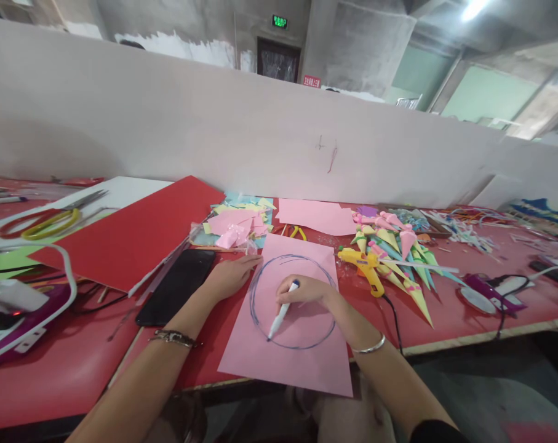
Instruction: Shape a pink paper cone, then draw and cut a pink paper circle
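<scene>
Leaning in right hand (306,290), marker (279,319) seemingly touches paper (325,374).

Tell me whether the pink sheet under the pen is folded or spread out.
Spread out. The pink sheet lies flat under the right hand, all four corners showing and no crease visible.

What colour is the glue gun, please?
The glue gun is yellow, as the head view shows best.

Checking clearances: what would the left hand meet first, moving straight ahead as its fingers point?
Probably the pink sheet with the drawn circle; the left hand seems right at its edge, though contact is unclear.
</scene>
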Action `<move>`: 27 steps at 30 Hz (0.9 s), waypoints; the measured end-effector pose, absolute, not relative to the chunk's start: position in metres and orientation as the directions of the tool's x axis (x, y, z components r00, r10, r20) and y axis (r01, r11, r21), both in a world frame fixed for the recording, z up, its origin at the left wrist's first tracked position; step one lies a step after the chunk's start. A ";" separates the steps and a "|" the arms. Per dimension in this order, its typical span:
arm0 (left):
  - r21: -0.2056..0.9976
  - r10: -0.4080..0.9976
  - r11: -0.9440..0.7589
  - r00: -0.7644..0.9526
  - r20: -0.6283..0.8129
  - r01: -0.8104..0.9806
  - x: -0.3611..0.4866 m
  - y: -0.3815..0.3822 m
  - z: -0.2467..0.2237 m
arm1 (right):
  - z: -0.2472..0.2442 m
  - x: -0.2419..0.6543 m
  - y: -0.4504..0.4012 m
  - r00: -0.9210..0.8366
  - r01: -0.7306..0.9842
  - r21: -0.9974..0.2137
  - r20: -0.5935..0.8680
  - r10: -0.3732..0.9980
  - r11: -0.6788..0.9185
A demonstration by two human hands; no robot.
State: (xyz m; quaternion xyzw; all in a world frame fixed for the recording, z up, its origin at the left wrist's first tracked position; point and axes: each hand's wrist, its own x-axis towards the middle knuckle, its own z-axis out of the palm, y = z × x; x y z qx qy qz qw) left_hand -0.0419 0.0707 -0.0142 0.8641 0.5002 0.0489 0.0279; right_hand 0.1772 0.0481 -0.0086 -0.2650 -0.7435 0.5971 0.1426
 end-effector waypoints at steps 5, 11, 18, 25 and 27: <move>0.096 0.864 -0.504 0.499 0.068 0.858 -0.042 0.070 -0.013 | -0.003 0.183 0.043 -0.753 0.081 -0.997 -0.062 0.655 -0.001; 0.103 0.871 -0.490 0.482 0.092 0.866 -0.041 0.067 -0.009 | 0.017 0.195 0.028 -0.658 -0.090 -0.982 0.186 0.730 0.168; 0.092 0.906 -0.413 0.399 0.141 0.906 -0.040 0.062 -0.009 | 0.017 0.234 -0.025 0.142 0.063 -0.929 0.370 0.918 0.365; 0.068 0.921 -0.350 0.329 0.210 0.934 -0.033 0.042 0.004 | -0.020 0.241 -0.051 0.143 0.066 -0.982 0.186 0.972 0.178; 0.075 0.913 -0.366 0.343 0.220 0.927 -0.031 0.030 0.013 | -0.028 0.233 -0.050 0.108 0.063 -0.985 0.164 0.981 0.158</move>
